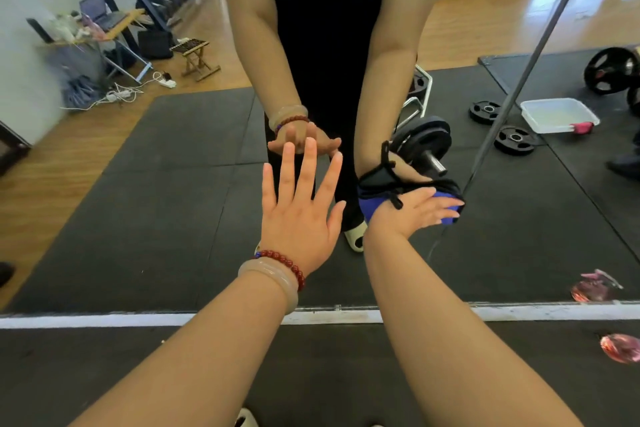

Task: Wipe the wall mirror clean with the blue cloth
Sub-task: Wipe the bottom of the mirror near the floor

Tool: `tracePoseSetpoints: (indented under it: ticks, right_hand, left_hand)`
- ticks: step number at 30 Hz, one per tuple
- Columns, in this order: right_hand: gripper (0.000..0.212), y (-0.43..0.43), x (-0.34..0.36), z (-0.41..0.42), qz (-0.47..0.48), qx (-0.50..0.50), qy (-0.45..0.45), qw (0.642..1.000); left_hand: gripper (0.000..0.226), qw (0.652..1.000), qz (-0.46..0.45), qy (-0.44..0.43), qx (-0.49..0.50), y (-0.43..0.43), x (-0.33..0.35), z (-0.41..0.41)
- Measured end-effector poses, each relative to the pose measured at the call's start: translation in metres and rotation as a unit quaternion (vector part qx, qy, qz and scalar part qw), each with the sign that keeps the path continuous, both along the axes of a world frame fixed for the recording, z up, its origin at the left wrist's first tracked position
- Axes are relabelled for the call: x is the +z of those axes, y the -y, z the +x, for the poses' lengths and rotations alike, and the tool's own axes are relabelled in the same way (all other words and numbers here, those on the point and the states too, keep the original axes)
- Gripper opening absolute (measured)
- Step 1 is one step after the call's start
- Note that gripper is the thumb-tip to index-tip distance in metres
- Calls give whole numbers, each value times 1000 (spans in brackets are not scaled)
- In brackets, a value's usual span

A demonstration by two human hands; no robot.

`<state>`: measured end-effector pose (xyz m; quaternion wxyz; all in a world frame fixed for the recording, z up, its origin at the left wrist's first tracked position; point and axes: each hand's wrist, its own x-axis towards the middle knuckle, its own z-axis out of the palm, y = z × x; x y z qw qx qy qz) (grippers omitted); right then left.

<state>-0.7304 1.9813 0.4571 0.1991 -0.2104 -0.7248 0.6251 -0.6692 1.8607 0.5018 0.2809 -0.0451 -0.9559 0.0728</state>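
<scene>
Left hand (pixel 298 208) is flat against the large, smooth glass wall mirror (pixel 173 201), palm on the glass, all five fingers fanned wide and straight, holding nothing. Fingertips meet their own reflection in the middle of the mirror. On that wrist sit a string of round dark-red beads (pixel 287 263) and a thick, pale, glossy bangle (pixel 273 282).

Over to the right hand (pixel 415 211): fingers stretched out fairly straight and close together, pressing the soft blue cloth with black trim and cord (pixel 367 204) onto the mirror, just right of the spread hand. The cloth bunches between palm and glass, with blue showing beside the wrist and past the fingertips. Whether the thumb hooks round it, I cannot tell.

Along the mirror's bottom edge runs a scuffed white painted strip (pixel 104 321), and below that a matte, grainy black rubber floor mat (pixel 311 374). Near the mirror's lower right corner lies a crumpled, shiny pinkish wrapper (pixel 620 347)
</scene>
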Motion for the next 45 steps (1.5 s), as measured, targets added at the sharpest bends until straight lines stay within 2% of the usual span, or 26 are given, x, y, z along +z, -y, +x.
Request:
tracePoseSetpoints:
  ticks: [3, 11, 13, 15, 16, 17, 19, 22, 24, 29, 31, 33, 35, 36, 37, 42, 43, 45]
  right_hand:
    - [65, 9, 35, -6, -55, -54, -76, 994]
    - [74, 1, 20, -4, 17, -36, -98, 994]
    - [71, -1, 9, -2, 75, -16, -94, 993]
    - [68, -11, -14, 1, 205, 3, -99, 974]
    - [66, -18, -30, 3, 294, 19, -108, 950]
    - [62, -27, -45, 3, 390, 43, -125, 911]
    - [54, -43, -67, 0, 553, 102, -194, 804]
    - [59, -51, -66, -14, 692, 177, -314, 626]
    - [69, -46, -54, -18, 743, 177, -330, 555]
    - [75, -27, -42, -16, 793, 219, -327, 465]
    - [80, -22, -45, -16, 823, 250, -324, 395]
    - [77, -12, -47, -12, 840, 321, -313, 306]
    - [70, 5, -43, -8, 841, 413, -257, 236]
    - [68, 18, -37, -4, 836, 454, -220, 216]
    - [67, 33, -29, 0, 831, 472, -201, 216]
    - [64, 114, 5, 15, 840, 374, -289, 266]
    - [64, 123, 4, 17, 848, 364, -295, 249]
    - [64, 134, -10, 17, 858, 374, -301, 183]
  left_hand:
    - [65, 1000, -2, 8, 2, -4, 0, -2]
    - [65, 1000, 2, 22, 7, -6, -1, -3]
    - [63, 1000, 10, 28, 6, -7, 0, 0]
    - [62, 999, 20, 35, 11, -7, -4, 6]
    - [62, 999, 25, 41, 20, -5, -8, 9]
    - [62, 998, 29, 48, 31, -4, -13, 14]
    - [62, 996, 30, 60, 51, 1, -25, 22]
    - [63, 993, 37, 78, 81, 8, -39, 30]
    - [64, 989, 51, 82, 113, 16, -43, 34]
    - [64, 978, 71, 88, 177, 44, -45, 49]
    - [63, 974, 75, 90, 193, 55, -45, 58]
    - [63, 969, 85, 90, 215, 66, -47, 68]
    - [63, 963, 95, 89, 237, 76, -51, 80]
    - [63, 961, 96, 90, 245, 80, -54, 86]
    - [63, 959, 96, 93, 252, 83, -57, 92]
    - [62, 942, 130, 110, 289, 108, -70, 108]
    - [62, 939, 136, 116, 295, 115, -72, 111]
    - [61, 933, 144, 132, 302, 130, -77, 115]
